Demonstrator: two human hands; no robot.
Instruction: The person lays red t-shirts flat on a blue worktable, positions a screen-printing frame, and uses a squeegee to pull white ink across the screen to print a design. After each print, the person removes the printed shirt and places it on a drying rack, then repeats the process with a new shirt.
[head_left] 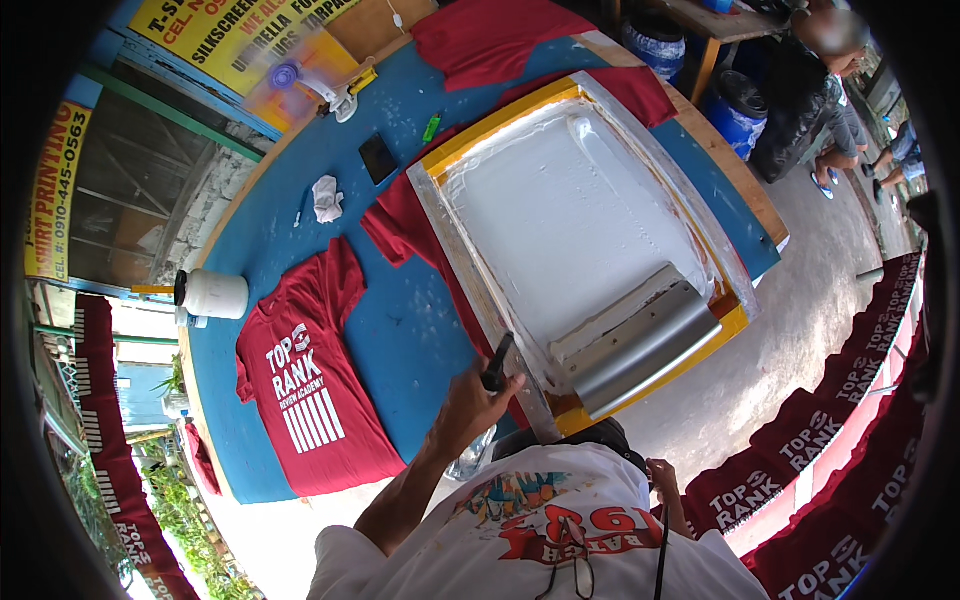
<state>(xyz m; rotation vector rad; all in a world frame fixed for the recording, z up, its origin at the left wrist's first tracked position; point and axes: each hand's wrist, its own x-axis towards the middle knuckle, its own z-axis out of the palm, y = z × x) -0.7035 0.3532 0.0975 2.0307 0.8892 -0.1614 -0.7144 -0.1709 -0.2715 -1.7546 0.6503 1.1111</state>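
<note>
My left hand point(470, 405) is closed on a small black stick-like object point(498, 363) beside the near left corner of a silkscreen frame point(740, 318); its exact kind is unclear. White ink point(570, 225) coats the mesh, and a wide metal squeegee point(645, 345) lies across the frame's near end. A dark red shirt point(395, 222) sticks out from under the frame. My right hand point(660, 478) is down by my waist, its fingers curled and partly hidden, so what it holds does not show.
A printed red shirt point(310, 385) lies flat on the blue table point(390, 330). A white jar point(215, 294), crumpled cloth point(327, 200), phone point(378, 160) and green lighter point(431, 128) are there too. Printed shirts point(815, 430) hang at right. Blue drums point(738, 110) and people point(830, 110) are beyond.
</note>
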